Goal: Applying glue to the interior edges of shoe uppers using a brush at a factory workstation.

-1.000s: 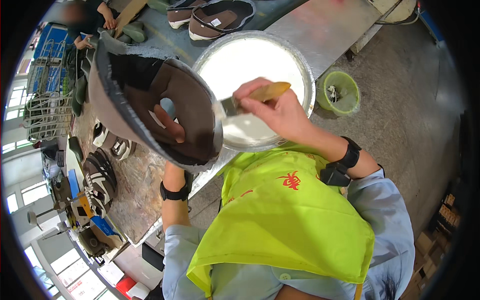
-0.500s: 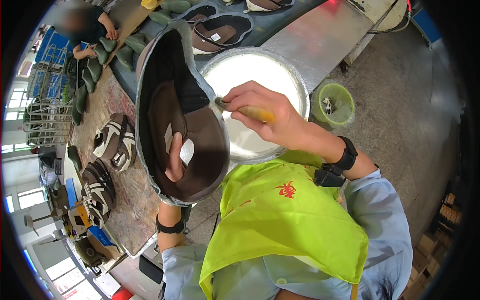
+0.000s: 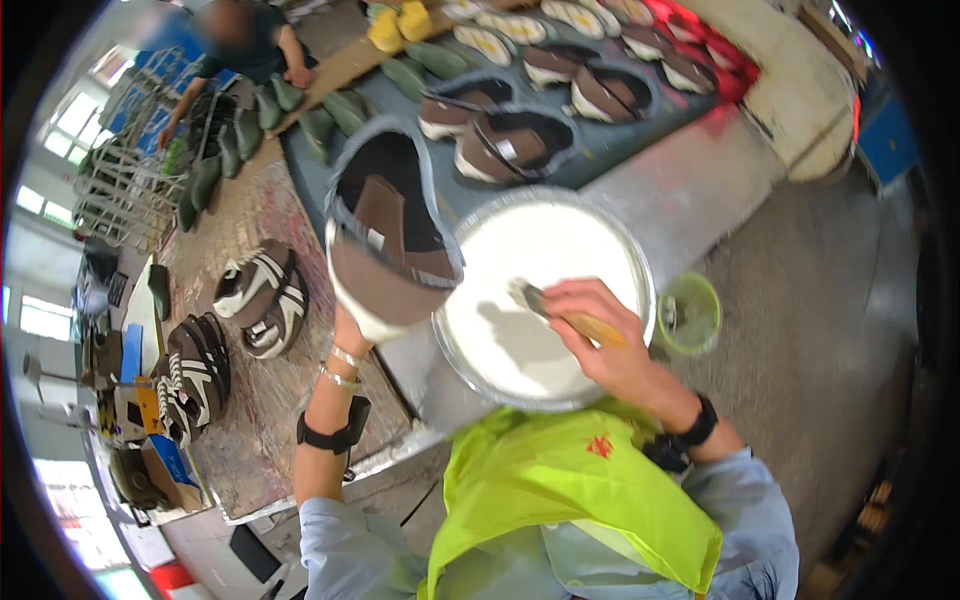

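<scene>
My left hand holds up a brown shoe upper with a white toe part and a grey-edged opening that faces me. Most of this hand's fingers are hidden behind the upper. In my right hand is a brush with a yellowish wooden handle, gripped between thumb and fingers. Its bristles are over white liquid in a wide round basin; I cannot tell whether they touch it. A dark shadow falls on the liquid beside the brush.
Several brown uppers lie on the blue-grey tabletop beyond the basin. Finished striped shoes stand on the worn board at left. Green shoe lasts line the far left, near another person's hand. A green bin stands right of the basin.
The upper has moved away from me and tilted, so its outside now shows. The brush has left the upper's edge and moved right and down over the basin.
</scene>
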`<state>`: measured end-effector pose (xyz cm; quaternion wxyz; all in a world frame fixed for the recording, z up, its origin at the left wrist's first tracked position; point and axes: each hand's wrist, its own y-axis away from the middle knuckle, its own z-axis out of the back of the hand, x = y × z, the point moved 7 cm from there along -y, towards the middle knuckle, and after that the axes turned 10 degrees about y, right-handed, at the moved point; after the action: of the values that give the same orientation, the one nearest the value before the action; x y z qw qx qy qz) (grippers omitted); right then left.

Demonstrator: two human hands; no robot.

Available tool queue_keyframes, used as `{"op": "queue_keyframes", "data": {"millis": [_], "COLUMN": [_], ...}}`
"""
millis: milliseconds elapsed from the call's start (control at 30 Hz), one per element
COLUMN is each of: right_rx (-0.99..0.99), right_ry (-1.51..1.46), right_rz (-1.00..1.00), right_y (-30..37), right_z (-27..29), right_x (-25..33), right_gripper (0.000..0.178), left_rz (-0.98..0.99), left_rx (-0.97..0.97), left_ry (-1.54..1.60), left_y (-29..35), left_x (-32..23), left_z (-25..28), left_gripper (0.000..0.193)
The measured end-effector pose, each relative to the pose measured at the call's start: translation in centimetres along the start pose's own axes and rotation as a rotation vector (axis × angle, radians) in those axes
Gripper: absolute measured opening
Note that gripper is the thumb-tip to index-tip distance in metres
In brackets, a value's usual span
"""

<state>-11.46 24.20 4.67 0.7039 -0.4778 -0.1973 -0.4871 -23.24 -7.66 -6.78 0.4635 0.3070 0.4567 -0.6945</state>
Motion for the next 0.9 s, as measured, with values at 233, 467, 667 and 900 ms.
{"op": "queue_keyframes", "data": {"millis": [233, 467, 667, 900], "right_rx": [-0.055, -0.039, -0.042, -0.023], "right_ry": [0.055, 0.177, 0.106, 0.018], "right_rz": [-0.164, -0.274, -0.363, -0.489], "right_y": [-1.4, -3.5, -4.6, -3.6], "right_z": [0.1, -0.8, -2.6, -2.9], "right_x": [-2.2, -4.5, -5.7, -7.2], "right_gripper": [0.018, 0.015, 0.012, 0.020], "left_rz": [0.806, 0.973, 0.615, 0.903], "left_rx": [-0.054, -0.422, -0.515, -0.202], "left_ry": [0.994, 1.066, 1.198, 0.543], "left_y": [-8.3, -12.1, -13.6, -11.7], "left_x": [16.7, 27.1, 26.2, 19.5], "left_z": [-1.1, -2.4, -1.6, 5.3], "left_gripper": [0.022, 0.023, 0.041, 0.063]}}
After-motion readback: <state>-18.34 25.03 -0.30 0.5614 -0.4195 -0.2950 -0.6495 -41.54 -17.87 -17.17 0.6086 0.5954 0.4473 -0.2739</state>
